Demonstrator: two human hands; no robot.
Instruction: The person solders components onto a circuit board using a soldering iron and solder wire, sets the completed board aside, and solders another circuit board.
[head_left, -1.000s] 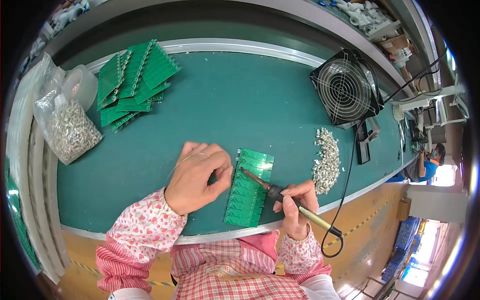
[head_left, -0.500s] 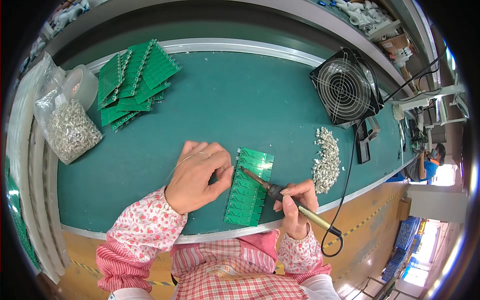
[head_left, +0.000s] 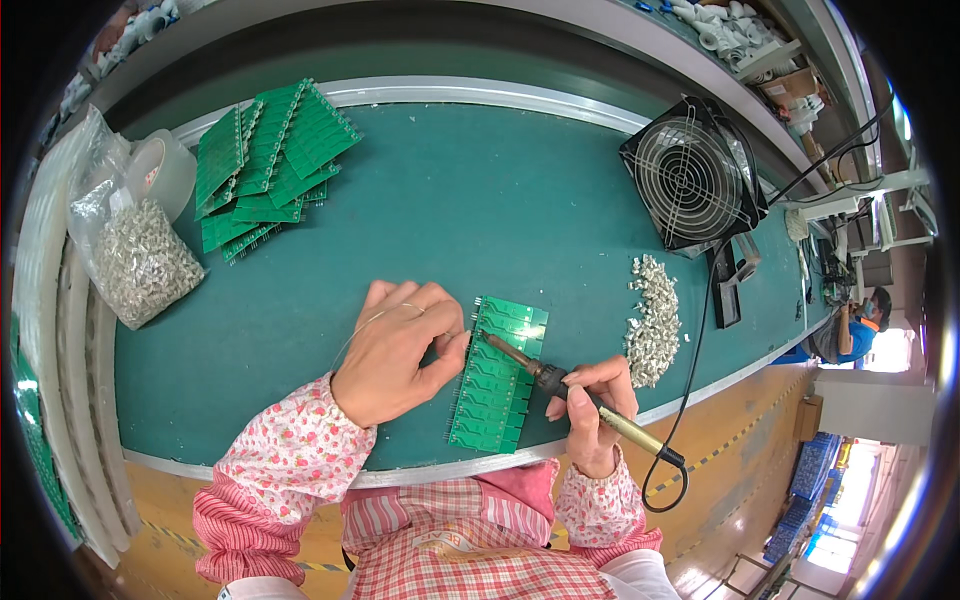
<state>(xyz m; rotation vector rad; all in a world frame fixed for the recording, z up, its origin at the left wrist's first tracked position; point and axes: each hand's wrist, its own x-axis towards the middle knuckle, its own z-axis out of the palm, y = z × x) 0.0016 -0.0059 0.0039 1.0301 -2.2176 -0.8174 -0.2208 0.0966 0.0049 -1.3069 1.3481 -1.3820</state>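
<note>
A green circuit board panel (head_left: 500, 395) lies on the green work mat (head_left: 450, 200) close to the front edge. My right hand (head_left: 598, 405) grips a soldering iron (head_left: 628, 430) like a pen, its tip resting at the upper left part of the panel. Along the panel's left edge runs a row of small metal pins. My left hand (head_left: 405, 345) is closed in a pinch beside that edge, holding a thin solder wire (head_left: 375, 318) that loops over its back. The wire's end at the fingertips is too small to make out.
A heap of small whitish metal parts (head_left: 652, 320) lies to the right. Behind it stand a black fan (head_left: 690, 175) and a black holder (head_left: 728, 290), with the iron's cord nearby. Stacked green panels (head_left: 265, 165), a bag of small parts (head_left: 145, 255) and a tape roll (head_left: 165, 172) are at left.
The iron's tip has shifted very slightly on the panel, and its handle a little with it. Both hands otherwise stay in place.
</note>
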